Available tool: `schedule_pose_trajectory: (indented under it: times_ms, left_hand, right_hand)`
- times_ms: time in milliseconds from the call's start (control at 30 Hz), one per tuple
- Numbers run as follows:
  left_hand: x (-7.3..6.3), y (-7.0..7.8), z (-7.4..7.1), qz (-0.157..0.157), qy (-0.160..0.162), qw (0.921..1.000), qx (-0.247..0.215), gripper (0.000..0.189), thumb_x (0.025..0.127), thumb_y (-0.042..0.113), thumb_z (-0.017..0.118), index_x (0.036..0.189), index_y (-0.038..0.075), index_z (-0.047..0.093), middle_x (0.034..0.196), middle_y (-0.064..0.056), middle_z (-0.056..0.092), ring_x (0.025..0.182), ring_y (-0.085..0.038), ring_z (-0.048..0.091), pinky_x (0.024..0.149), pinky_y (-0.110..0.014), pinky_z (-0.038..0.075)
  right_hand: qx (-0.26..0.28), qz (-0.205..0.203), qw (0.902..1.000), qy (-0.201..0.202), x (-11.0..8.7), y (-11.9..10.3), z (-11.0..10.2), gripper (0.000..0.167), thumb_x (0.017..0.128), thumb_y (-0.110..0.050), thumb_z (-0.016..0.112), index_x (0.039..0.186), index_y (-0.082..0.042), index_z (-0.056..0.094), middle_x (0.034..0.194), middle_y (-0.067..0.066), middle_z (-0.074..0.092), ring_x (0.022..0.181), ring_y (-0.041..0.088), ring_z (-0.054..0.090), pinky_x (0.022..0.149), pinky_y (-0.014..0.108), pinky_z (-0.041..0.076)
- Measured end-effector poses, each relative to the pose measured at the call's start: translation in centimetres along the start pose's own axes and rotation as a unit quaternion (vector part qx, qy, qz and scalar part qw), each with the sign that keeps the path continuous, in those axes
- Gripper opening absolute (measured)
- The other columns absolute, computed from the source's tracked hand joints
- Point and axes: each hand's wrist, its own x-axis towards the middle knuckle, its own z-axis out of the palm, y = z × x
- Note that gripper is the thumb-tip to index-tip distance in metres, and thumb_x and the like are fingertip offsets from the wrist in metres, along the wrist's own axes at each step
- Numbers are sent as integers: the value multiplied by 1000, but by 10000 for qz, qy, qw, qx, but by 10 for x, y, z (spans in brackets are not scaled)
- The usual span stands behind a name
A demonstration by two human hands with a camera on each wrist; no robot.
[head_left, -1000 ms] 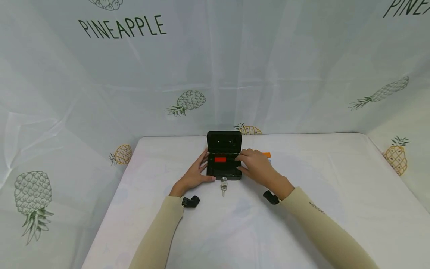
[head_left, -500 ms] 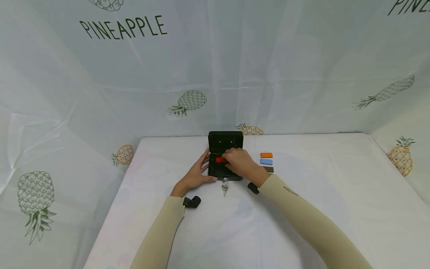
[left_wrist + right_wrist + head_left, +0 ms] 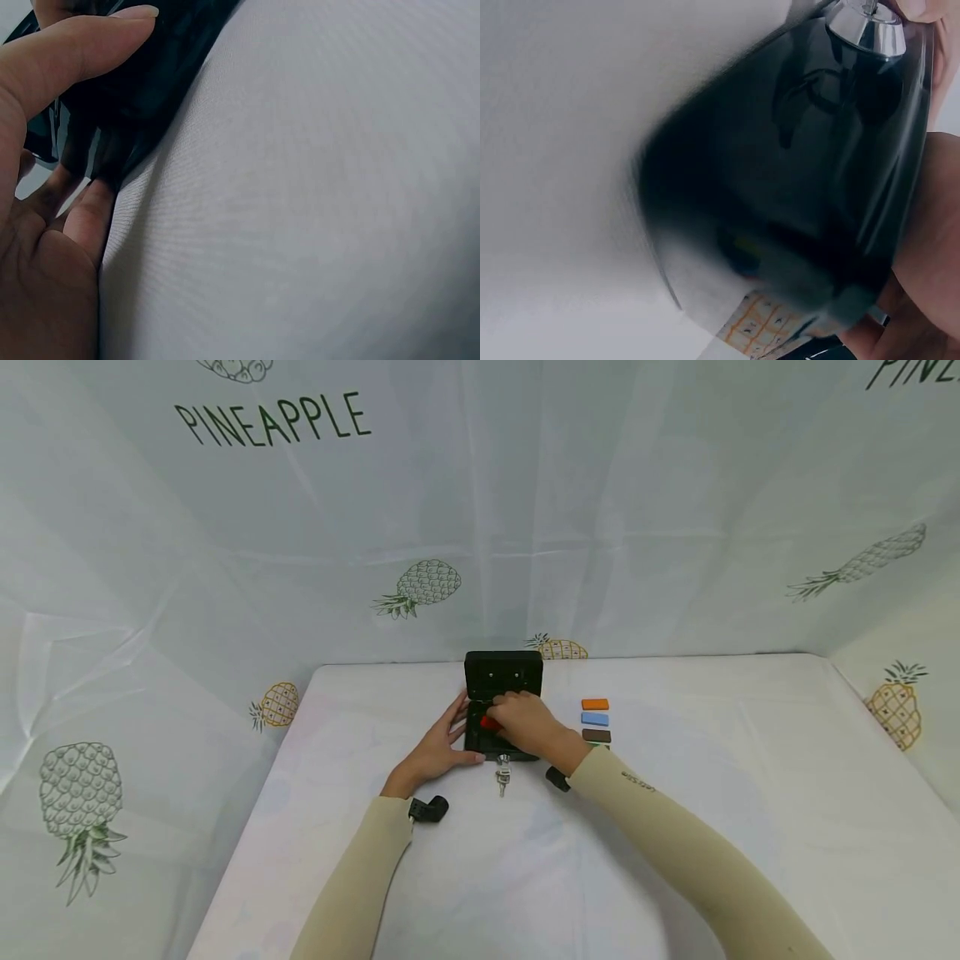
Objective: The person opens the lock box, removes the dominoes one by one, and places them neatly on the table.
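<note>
A black cash box stands with its lid raised, and keys hang from the lock on its front. My left hand holds the box's left front corner, thumb at the front edge and fingers along the left side. Inside the box, my right hand pinches a small red block, which its fingers partly cover. In the left wrist view the thumb lies over the dark box wall. The right wrist view shows the shiny box front and the silver lock.
To the right of the box lie flat blocks in a column: orange, blue, brown, and a green edge partly hidden by the right sleeve. A white cloth covers the table, and a pineapple-print curtain hangs behind it.
My right hand has moved left from the box's right side to the red block, which now looks shifted and tilted. The blocks at the right have come into view. My left hand stays put.
</note>
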Motion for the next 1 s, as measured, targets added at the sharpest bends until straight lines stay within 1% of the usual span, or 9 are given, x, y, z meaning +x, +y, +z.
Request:
schedule_pose_trajectory:
  times_ms: [133,267,367,467,567,733,867,1000]
  left_hand:
    - [0,1,0,34,-6,10000,-56,121,86,-1,87,172,22,5,174,-14,20,161,-32,24,129,-42,31]
    - [1,-1,0,13,0,10000,-71,122,85,-1,87,172,23,6,174,-14,20,161,-31,24,130,-41,31]
    - [2,-2,0,33,3,10000,-55,122,85,-1,87,172,23,6,174,-13,21,160,-30,25,129,-40,32]
    - [1,-3,0,63,18,10000,-7,121,85,-1,87,172,22,7,173,-13,23,160,-30,26,129,-40,32]
    - [1,-2,0,55,10,10000,21,121,85,0,87,172,21,6,173,-14,23,160,-32,27,128,-41,33]
    - [1,-1,1,12,-2,10000,45,122,85,-1,87,172,22,5,174,-14,21,160,-33,27,129,-41,33]
    - [0,-1,2,-53,30,9999,94,123,85,0,88,172,24,5,174,-13,21,160,-32,27,128,-41,34]
    - [-1,-1,2,-66,47,9999,113,122,86,0,87,172,24,5,174,-13,21,159,-34,28,128,-42,34]
  right_hand:
    - [50,-8,10000,31,1,-3,0,28,95,-21,83,120,-10,80,112,9,77,106,27,72,100,48,61]
    - [137,29,9999,51,-1,-3,0,23,96,-17,81,118,-10,80,108,8,78,102,27,72,98,47,62]
    - [179,95,9998,66,-6,-2,-3,23,97,-16,80,119,-11,80,109,7,78,102,25,71,100,46,61]
    - [233,164,9994,211,-16,2,-11,25,95,-15,81,120,-11,80,111,7,77,102,25,68,99,43,62]
    - [319,227,9981,478,-30,7,-20,25,93,-13,82,118,-10,80,110,7,76,99,25,67,95,41,63]
    - [414,293,9942,947,-62,20,-33,25,87,-8,87,112,-8,81,107,6,76,97,26,68,91,42,64]
    - [385,398,9920,1135,-87,30,-34,26,83,-7,90,108,-8,82,104,5,77,95,25,69,86,42,64]
    - [403,492,9903,1238,-110,37,-29,25,81,-5,91,104,-8,83,101,5,77,92,26,71,81,42,65]
